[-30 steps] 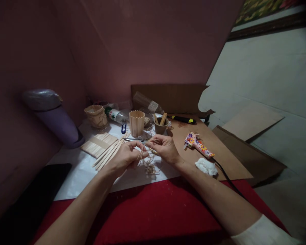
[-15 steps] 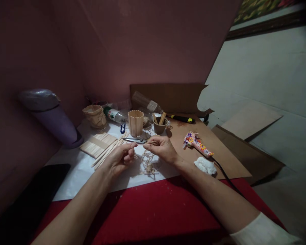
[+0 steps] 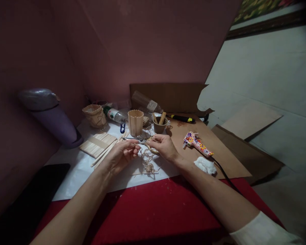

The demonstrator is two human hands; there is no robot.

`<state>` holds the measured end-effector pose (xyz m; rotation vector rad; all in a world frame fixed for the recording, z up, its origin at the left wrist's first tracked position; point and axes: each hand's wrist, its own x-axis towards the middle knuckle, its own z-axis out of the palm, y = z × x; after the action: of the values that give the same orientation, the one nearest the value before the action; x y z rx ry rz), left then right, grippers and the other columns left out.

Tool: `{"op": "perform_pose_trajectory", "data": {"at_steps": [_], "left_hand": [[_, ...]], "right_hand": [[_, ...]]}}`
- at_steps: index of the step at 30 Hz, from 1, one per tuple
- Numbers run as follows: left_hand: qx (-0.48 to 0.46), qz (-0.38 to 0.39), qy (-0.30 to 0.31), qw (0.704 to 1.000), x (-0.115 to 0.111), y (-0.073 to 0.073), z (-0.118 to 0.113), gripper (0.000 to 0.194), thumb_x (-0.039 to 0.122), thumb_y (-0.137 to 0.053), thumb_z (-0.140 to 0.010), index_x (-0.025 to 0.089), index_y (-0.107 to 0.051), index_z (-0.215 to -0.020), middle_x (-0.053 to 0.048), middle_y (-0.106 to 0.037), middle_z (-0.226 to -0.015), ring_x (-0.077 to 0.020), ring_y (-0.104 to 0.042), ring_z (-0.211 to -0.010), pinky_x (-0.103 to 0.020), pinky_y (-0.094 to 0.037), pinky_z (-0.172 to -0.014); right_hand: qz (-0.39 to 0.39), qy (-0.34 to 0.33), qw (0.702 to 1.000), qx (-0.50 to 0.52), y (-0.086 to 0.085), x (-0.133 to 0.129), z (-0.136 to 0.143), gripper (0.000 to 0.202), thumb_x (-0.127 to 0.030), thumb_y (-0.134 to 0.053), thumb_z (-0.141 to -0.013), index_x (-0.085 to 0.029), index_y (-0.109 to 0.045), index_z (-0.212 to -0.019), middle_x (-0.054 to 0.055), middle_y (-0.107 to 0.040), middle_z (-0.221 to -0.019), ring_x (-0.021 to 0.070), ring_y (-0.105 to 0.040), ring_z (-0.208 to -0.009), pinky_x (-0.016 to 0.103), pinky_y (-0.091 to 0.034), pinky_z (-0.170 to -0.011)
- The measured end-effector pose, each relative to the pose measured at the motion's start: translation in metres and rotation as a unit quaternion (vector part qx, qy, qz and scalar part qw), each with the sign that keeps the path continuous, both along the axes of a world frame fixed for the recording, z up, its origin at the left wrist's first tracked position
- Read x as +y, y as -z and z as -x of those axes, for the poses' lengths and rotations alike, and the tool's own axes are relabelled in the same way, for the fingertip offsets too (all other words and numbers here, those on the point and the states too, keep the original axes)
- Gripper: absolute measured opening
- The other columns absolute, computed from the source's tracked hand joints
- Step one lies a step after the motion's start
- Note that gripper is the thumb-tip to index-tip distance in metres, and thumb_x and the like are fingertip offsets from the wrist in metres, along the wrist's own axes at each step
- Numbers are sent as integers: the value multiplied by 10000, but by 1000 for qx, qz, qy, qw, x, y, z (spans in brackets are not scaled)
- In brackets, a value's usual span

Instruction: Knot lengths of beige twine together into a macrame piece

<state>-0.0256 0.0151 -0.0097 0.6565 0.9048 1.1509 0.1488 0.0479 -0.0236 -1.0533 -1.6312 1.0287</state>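
My left hand [image 3: 122, 153] has its thumb and fingertips pinched on a thin strand of twine. Just to the right, my right hand [image 3: 165, 147] is closed on more of the same twine, its fingertips turned inward. Loose loops of twine [image 3: 147, 156] hang between and below the hands, leading to a small tangled ball [image 3: 149, 167] on the white paper. Behind the fingers lies a pair of scissors [image 3: 132, 139], blades pointing left and partly covered by my hands. A cup made of wooden sticks [image 3: 136, 123] stands upright beyond the scissors.
A bundle of craft sticks [image 3: 98, 144] lies left, with loose sticks beside it. At the right, a flowered glue gun [image 3: 197, 144] and a white wad [image 3: 205, 165] rest on cardboard. Behind are a small pot [image 3: 159, 126], plastic bottles [image 3: 114, 114] and a yellow-black cutter [image 3: 183, 118].
Both hands have shifted slightly, the right one turning and rising a little, so more of the scissors' handles shows. The twine loops between the hands have changed shape.
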Motion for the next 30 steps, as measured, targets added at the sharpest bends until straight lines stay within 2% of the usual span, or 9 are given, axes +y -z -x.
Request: {"op": "perform_pose_trajectory", "data": {"at_steps": [5, 9, 12, 16, 22, 26, 30], "left_hand": [[110, -46, -21, 993, -3, 1, -6, 203, 80, -680, -592, 106, -615, -782, -33, -646, -609, -88, -558, -488, -184, -423, -474], [199, -78, -48, 976, -1, 3, -6, 199, 223, -732, -611, 108, -592, -691, -13, -621, -535, -70, -503, -406, -177, -359, -401], [214, -72, -63, 972, 0, 4, -3, 228, 315, -700, -661, 136, -561, -689, 7, -592, -469, -67, -448, -333, -176, -316, -349], [220, -51, -72, 971, -1, 3, 0, 221, 333, -682, -672, 162, -543, -691, 46, -511, -370, -56, -324, -245, -174, -195, -283], [233, -62, -18, 970, -2, 1, -2, 176, 237, -699, -628, 151, -606, -749, 58, -484, -382, -50, -346, -296, -166, -192, -315], [329, -109, -31, 938, -1, 3, -7, 130, 178, -672, -619, 137, -640, -738, 68, -443, -353, -57, -347, -304, -172, -227, -323], [393, -187, -58, 899, -4, 8, -11, 186, 297, -696, -657, 144, -684, -763, 59, -474, -396, -50, -319, -305, -192, -228, -324]], "right_hand": [[3, 20, 999, 27, -5, 0, 0, 305, -338, -647, -690, -176, -453, -519, -48, -389, -498, 77, -313, -489, 249, -234, -461], [4, 21, 998, 56, -7, 0, -1, 306, -343, -655, -687, -173, -457, -526, -48, -386, -509, 74, -300, -489, 250, -223, -461], [2, 22, 998, 62, -7, 1, -2, 307, -345, -663, -679, -170, -463, -525, -49, -386, -507, 71, -292, -489, 248, -216, -460], [1, 22, 998, 59, -4, 3, -2, 295, -338, -663, -680, -170, -475, -526, -47, -394, -503, 70, -294, -486, 248, -218, -458], [4, 36, 996, 77, -8, 3, -4, 303, -338, -660, -672, -173, -452, -526, -53, -363, -524, 70, -301, -498, 245, -245, -468], [0, 38, 995, 88, -12, 2, -5, 315, -330, -658, -673, -176, -430, -521, -54, -348, -527, 69, -293, -502, 243, -247, -469], [-1, 28, 996, 85, -10, 2, -4, 319, -345, -661, -674, -173, -440, -520, -52, -365, -524, 72, -306, -506, 243, -251, -472]]}}
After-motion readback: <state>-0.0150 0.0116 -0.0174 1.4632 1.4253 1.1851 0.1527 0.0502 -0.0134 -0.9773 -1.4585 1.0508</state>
